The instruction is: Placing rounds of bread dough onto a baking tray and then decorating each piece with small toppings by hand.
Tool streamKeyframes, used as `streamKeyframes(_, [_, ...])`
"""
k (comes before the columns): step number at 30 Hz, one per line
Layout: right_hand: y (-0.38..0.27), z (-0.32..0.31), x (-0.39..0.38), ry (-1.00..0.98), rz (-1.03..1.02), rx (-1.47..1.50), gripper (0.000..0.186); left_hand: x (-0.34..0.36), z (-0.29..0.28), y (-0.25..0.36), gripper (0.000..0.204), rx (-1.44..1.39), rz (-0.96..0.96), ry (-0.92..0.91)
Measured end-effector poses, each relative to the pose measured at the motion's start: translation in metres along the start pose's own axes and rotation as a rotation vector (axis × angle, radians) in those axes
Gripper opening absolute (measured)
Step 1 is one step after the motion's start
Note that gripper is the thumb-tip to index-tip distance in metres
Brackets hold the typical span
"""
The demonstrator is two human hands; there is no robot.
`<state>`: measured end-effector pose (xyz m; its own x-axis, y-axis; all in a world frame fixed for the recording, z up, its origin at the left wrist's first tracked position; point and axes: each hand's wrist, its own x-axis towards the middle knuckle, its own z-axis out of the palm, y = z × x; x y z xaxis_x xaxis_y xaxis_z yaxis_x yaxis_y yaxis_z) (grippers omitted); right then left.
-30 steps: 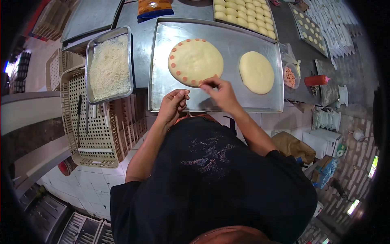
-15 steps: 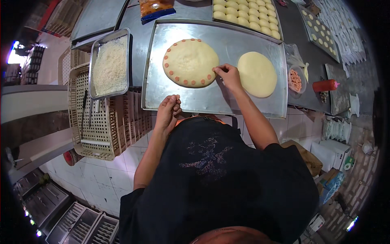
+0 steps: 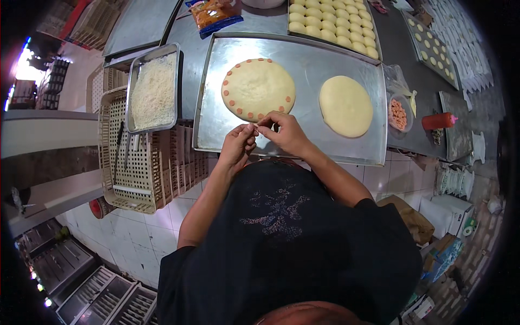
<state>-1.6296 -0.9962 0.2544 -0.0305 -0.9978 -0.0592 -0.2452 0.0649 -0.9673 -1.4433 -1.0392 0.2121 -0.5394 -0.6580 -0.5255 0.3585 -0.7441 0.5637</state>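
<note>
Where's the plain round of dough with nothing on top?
In the head view, the plain dough round lies in the right part of the metal tray, right of the dough round edged with orange pieces.

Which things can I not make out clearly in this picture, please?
- Head view: what, if anything, the left hand and right hand pinch; their fingers hide it, and it is too small.
- Head view: part of the left dough round's near edge, and any reddish slices there; the right hand covers it.
- Head view: the full rows of dough balls and the white bowl; the top edge cuts both.
</note>
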Motion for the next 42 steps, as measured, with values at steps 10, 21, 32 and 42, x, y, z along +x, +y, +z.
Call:
streamKeyframes(10, [0.093,-0.074,0.06,0.486,0.274,0.107,0.021,-0.001,-0.006,0.007,0.036,-0.089,-0.063,0.078])
streamKeyframes(21, [0.098,-0.068,0.064,0.465,0.328,-0.061,0.022,-0.014,-0.011,0.009,0.046,-0.16,-0.006,0.062])
streamKeyframes(32, [-0.006,0.011,0.023,-0.131,-0.494,-0.512,0.023,-0.006,-0.007,0.007,0.058,-0.246,-0.045,-0.003])
streamKeyframes(42, [0.007,0.008,0.028,-0.154,-0.372,-0.378,0.022,-0.016,0.008,0.013,0.058,-0.184,-0.06,-0.068])
